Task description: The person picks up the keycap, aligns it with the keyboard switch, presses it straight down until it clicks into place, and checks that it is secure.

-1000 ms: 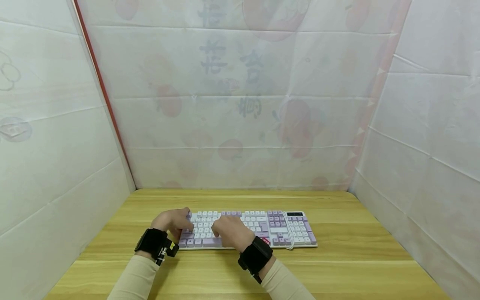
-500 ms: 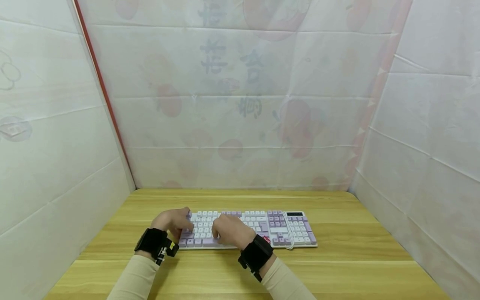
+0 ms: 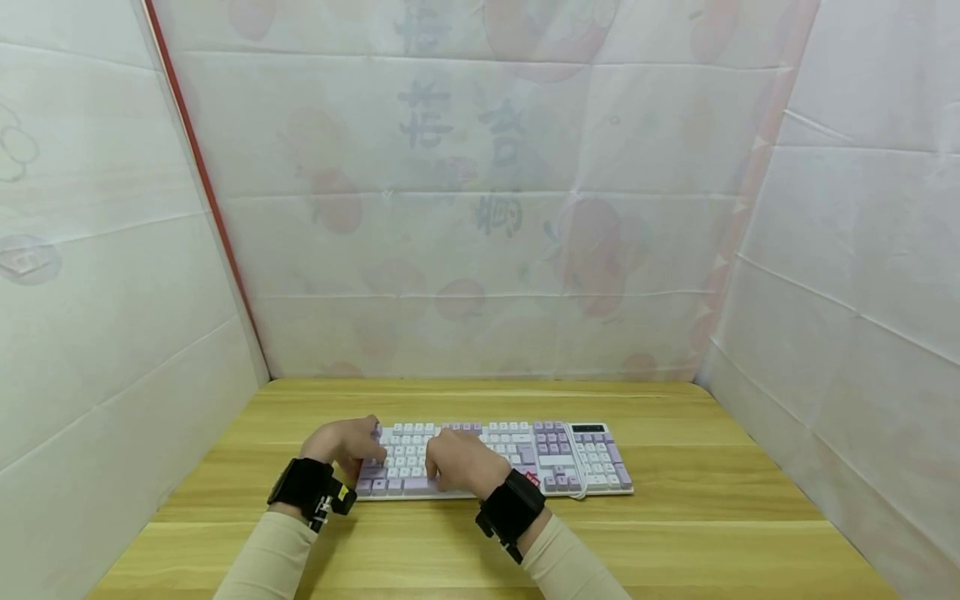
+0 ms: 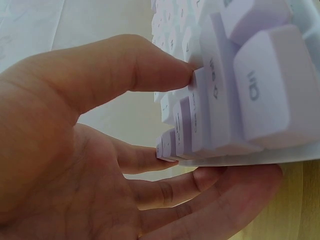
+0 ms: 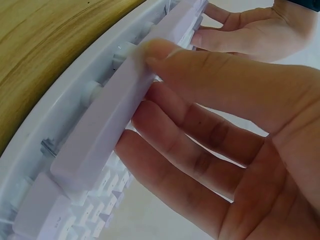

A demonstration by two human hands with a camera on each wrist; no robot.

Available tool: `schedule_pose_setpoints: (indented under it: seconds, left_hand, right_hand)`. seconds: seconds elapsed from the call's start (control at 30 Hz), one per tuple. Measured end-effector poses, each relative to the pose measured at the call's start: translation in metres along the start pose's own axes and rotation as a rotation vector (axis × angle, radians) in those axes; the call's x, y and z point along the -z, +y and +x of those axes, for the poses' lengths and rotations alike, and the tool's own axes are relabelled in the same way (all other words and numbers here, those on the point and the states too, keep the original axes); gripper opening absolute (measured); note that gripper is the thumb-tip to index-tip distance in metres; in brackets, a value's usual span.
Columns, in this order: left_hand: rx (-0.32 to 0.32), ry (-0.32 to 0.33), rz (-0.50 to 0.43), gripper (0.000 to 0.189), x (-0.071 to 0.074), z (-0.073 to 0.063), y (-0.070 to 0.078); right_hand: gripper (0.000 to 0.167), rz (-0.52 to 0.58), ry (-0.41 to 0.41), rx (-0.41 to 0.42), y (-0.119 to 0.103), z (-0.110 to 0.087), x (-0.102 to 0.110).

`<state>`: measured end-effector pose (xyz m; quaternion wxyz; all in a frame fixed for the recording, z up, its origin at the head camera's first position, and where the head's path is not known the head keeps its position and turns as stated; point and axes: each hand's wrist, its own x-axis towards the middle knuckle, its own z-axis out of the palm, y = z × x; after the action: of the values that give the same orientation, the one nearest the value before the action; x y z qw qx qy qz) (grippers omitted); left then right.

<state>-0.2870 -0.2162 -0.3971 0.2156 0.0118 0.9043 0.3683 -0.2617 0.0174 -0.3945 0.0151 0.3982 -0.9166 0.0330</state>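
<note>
A white and purple keyboard point(image 3: 557, 460) lies on the wooden table. At its left end is my left hand point(image 3: 347, 442). The left wrist view shows that thumb on the Caps Lock key point(image 4: 199, 112), while the fingers curl along the keyboard's side edge. My right hand point(image 3: 465, 462) is over the keyboard's front middle. In the right wrist view, its thumb presses the near edge of the long purple space bar point(image 5: 107, 122) and the curled fingertips lie against the far side, pinching it. White posts show under that key.
A white cable point(image 3: 577, 462) is tied up across the keyboard's right part. Both wrists carry black camera bands point(image 3: 512, 515), and a red label point(image 3: 532, 478) shows beside the right one. The wooden table point(image 3: 697, 517) meets white printed cloth walls point(image 3: 480, 250) at the back and sides.
My right hand has shifted very slightly to the right at the space bar. My left hand and the keyboard stay in place.
</note>
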Motion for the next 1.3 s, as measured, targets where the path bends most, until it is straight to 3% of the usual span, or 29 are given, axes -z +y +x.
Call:
schedule_pose_setpoints:
  seconds: [0.27,0.4,0.5,0.8,1.07,1.3]
  left_hand:
    - [-0.002,-0.002,0.011,0.091,0.0004,0.0002,-0.0002]
    - [-0.003,-0.001,0.011,0.083,0.0003,0.0006,0.0002]
    - [-0.002,0.002,0.009,0.080,-0.0001,0.0004,0.0002]
    - [-0.002,0.012,0.021,0.077,-0.0006,0.0010,-0.0008]
    - [0.004,0.006,0.028,0.087,-0.0001,0.0001,0.0002]
    - [0.003,0.011,0.041,0.081,-0.0002,-0.0003,0.0007]
  right_hand:
    - [0.016,-0.008,0.014,0.009,-0.0012,-0.0002,0.0000]
    - [0.051,0.009,0.014,0.013,-0.0012,-0.0012,-0.0003]
    - [0.062,0.022,0.014,0.013,-0.0016,-0.0019,-0.0004]
    - [0.061,0.021,0.022,0.020,-0.0012,-0.0015,-0.0013]
    - [0.060,0.015,0.045,0.041,-0.0003,-0.0018,-0.0020]
    - [0.059,0.004,0.051,0.030,-0.0009,-0.0011,-0.0035]
